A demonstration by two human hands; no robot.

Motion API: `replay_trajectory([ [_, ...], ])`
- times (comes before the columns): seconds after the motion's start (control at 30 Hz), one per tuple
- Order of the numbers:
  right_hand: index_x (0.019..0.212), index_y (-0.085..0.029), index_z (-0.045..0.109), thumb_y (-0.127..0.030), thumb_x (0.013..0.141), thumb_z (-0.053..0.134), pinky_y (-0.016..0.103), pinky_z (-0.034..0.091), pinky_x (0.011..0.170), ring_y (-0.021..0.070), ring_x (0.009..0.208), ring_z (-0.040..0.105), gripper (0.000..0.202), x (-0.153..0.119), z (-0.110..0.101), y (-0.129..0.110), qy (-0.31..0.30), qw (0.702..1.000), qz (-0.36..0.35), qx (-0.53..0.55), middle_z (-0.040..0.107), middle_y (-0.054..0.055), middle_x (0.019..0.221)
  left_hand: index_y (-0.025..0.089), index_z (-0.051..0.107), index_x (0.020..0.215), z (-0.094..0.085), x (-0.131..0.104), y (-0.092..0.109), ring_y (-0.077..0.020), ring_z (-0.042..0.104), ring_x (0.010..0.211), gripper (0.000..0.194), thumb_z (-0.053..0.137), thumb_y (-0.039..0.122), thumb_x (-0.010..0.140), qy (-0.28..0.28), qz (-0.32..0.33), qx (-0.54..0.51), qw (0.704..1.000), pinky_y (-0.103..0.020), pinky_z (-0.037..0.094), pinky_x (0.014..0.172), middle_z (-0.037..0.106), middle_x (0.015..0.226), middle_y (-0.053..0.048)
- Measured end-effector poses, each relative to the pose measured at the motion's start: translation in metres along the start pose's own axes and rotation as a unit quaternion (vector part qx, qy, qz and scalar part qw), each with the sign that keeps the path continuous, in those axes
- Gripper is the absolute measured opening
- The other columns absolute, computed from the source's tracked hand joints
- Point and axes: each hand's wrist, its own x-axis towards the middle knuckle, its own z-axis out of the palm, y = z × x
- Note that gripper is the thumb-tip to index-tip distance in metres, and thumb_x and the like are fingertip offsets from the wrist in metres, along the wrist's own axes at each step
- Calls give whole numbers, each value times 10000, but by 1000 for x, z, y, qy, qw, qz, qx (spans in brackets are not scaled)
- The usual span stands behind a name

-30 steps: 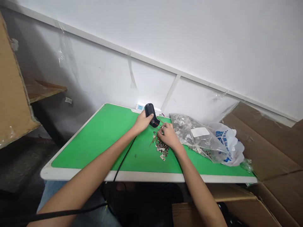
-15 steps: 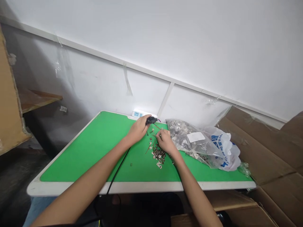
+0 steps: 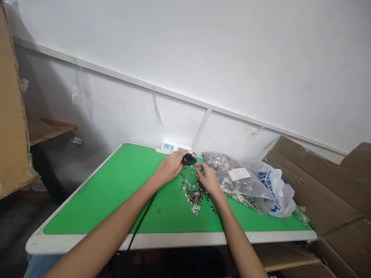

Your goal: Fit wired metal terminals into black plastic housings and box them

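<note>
My left hand (image 3: 171, 166) is closed round a small black rounded object (image 3: 189, 159) with a dark glossy face; its exact kind is unclear. Just to the right, my right hand (image 3: 207, 178) has its thumb and fingers drawn together, and whatever may be between them is too small to make out. Below and between the hands lies a loose heap of small shiny metal parts (image 3: 198, 196), some flat and pale, some dark and rounded. A thin reddish-brown strip (image 3: 180, 190) sticks out at the heap's left side.
A white power strip (image 3: 171, 146) stands at the back edge of the green table (image 3: 95, 197). On the right are a clear bag (image 3: 222, 170) of metal parts and a white plastic bag (image 3: 279, 193). A black cable (image 3: 142, 220) crosses the front edge. Cardboard (image 3: 319, 185) flanks the right side.
The black object has tilted, so its glossy face shows more. My right hand has moved slightly right, close beside the black object. The whole view has shifted a little.
</note>
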Motion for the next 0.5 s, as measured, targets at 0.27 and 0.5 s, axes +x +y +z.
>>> replay_trajectory([
  [0.27, 1085, -235, 764, -469, 883, 703, 462, 591, 944, 292, 1007, 774, 315, 5, 1, -8, 6, 978, 63, 199, 828, 86, 1049, 250, 551, 1441, 2, 1, 6, -300, 613, 1355, 508, 558, 144, 944, 18, -25, -46, 998, -526, 500, 1163, 660, 1422, -137],
  [0.5, 987, -237, 742, -530, 849, 745, 413, 600, 893, 269, 944, 751, 324, 8, 3, -16, 19, 951, 50, 306, 812, 66, 974, 256, 505, 1496, 7, 0, 12, -293, 579, 1411, 537, 546, 144, 972, -9, 13, -39, 999, -537, 480, 1201, 630, 1486, -125],
])
